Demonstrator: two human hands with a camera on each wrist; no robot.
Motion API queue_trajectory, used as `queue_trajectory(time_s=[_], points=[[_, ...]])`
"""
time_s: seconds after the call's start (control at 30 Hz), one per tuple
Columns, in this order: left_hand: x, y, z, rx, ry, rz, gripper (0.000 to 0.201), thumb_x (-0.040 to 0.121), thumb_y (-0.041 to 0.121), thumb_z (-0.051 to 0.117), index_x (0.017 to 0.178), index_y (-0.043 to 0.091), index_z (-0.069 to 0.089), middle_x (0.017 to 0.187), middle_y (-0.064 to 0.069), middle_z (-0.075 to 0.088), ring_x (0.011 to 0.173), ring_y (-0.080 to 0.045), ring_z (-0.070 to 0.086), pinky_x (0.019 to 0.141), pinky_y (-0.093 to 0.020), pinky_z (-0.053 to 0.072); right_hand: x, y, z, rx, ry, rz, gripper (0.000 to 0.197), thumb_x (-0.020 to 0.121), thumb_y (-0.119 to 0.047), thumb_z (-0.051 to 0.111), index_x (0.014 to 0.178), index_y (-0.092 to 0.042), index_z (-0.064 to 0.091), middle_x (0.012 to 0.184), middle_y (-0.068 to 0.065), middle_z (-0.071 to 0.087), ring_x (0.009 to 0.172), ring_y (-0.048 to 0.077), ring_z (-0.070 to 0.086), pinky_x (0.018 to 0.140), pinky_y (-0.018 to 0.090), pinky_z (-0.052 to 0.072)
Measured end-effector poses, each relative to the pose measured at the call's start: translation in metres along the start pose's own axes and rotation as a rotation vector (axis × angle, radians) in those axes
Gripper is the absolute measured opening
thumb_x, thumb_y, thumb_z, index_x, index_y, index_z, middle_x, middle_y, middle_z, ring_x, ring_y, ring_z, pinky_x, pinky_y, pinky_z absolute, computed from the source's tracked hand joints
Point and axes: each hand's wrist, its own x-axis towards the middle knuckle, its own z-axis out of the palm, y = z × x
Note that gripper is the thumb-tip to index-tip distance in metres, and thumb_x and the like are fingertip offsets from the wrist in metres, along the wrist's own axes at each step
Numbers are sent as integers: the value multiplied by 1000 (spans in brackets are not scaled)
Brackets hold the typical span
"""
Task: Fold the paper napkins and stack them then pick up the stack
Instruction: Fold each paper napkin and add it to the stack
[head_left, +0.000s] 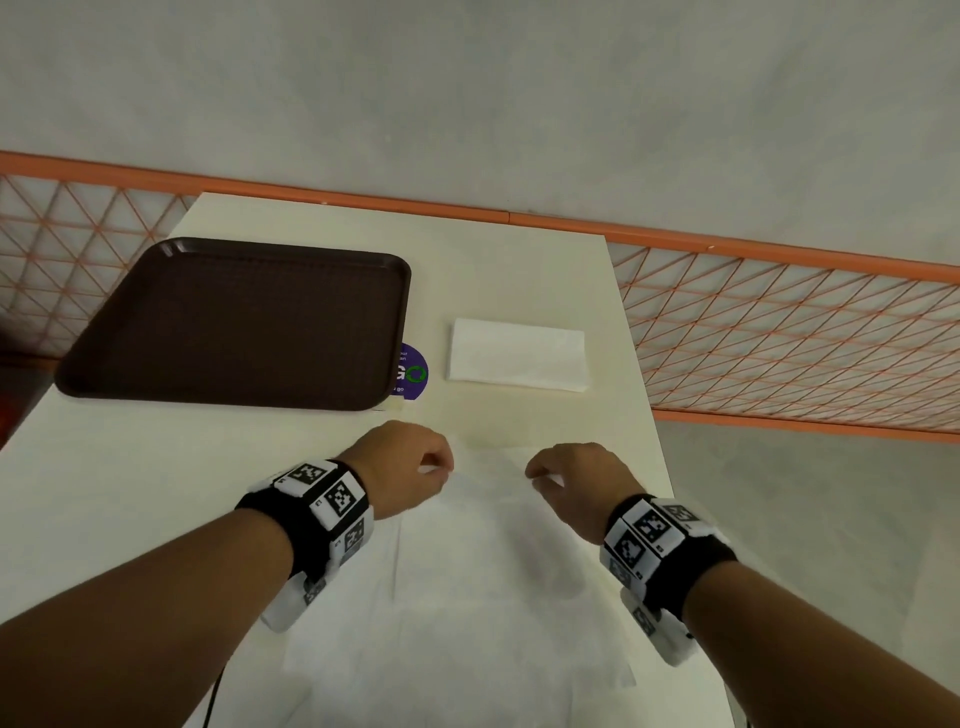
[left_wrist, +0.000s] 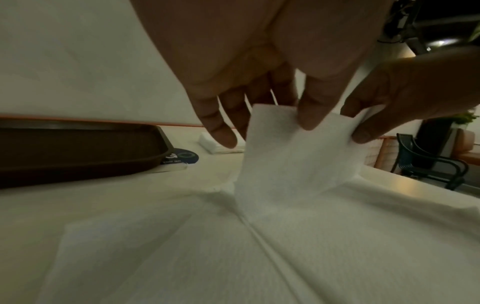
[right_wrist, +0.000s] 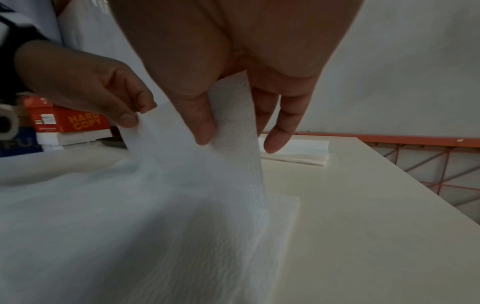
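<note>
A large unfolded white napkin (head_left: 467, 587) lies on the cream table (head_left: 519, 270) in front of me, with its far edge lifted off the surface. My left hand (head_left: 410, 470) pinches that raised edge (left_wrist: 291, 148) between thumb and fingers at its left side. My right hand (head_left: 563, 480) pinches the same edge (right_wrist: 197, 156) at its right side. A folded white napkin (head_left: 519, 356) rests flat farther back on the table, also visible as a low stack (right_wrist: 298, 153) beyond my right fingers.
A brown tray (head_left: 244, 322) sits at the back left, partly over a purple round sticker (head_left: 413, 374). An orange mesh railing (head_left: 779, 332) runs behind and right of the table. A black chair (left_wrist: 428, 162) and orange boxes (right_wrist: 70, 121) stand off the table.
</note>
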Motion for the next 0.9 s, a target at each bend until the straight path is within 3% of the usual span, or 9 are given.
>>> queue_trajectory(time_s=[0.1, 0.23, 0.33, 0.4, 0.47, 0.57, 0.73, 0.9], points=[[-10, 5, 3, -31, -117, -27, 7, 83, 29, 64, 83, 24, 69, 85, 9, 70, 82, -7, 63, 80, -23, 52, -10, 4, 9, -62, -111, -64, 23, 94, -27, 51, 109, -30, 67, 113, -9, 67, 104, 15, 60, 87, 28, 48], [-7, 9, 10, -173, -141, -109, 29, 88, 42, 60, 80, 16, 69, 78, 4, 69, 75, -12, 62, 75, -27, 50, -20, 8, 12, -131, -248, -66, 27, 87, -45, 61, 112, -34, 65, 119, -11, 61, 112, 14, 54, 95, 30, 44], [-1, 12, 17, 41, -142, -91, 33, 93, 43, 50, 88, 15, 67, 88, 1, 68, 85, -20, 61, 79, -30, 49, -23, 9, 12, -136, -365, -12, 57, 68, -73, 64, 112, -37, 64, 118, -12, 58, 110, 13, 53, 96, 33, 44], [0, 13, 23, 179, -188, -57, 27, 94, 39, 49, 102, 20, 66, 105, 3, 63, 99, -19, 58, 88, -32, 46, -21, 9, 13, -124, -359, -6, 62, 69, -80, 55, 109, -35, 65, 117, -12, 59, 109, 13, 54, 95, 33, 44], [1, 13, 29, 222, -239, -71, 28, 94, 40, 52, 115, 23, 60, 121, 5, 54, 112, -17, 52, 96, -33, 43, -16, 9, 15, -125, -314, -32, 49, 82, -70, 50, 107, -31, 67, 115, -9, 61, 108, 14, 55, 92, 33, 44], [2, 14, 40, 276, -269, -107, 40, 92, 42, 55, 128, 23, 52, 131, 5, 46, 122, -17, 44, 101, -35, 40, -8, 7, 20, -150, -242, -56, 36, 93, -50, 50, 117, -26, 62, 122, -5, 57, 115, 17, 51, 94, 32, 43], [5, 16, 50, 384, -290, -134, 50, 89, 41, 59, 132, 21, 47, 132, 0, 45, 123, -23, 43, 101, -37, 39, 6, 0, 32, -151, -203, -34, 51, 91, -46, 56, 135, -24, 47, 135, -2, 49, 123, 23, 44, 101, 38, 39], [7, 26, 51, 374, -301, -183, 45, 90, 33, 61, 130, 21, 45, 131, -1, 47, 122, -25, 42, 102, -37, 35, 14, -6, 41, -214, -238, -50, 48, 88, -44, 59, 129, -23, 48, 127, 0, 52, 119, 24, 44, 99, 40, 37]])
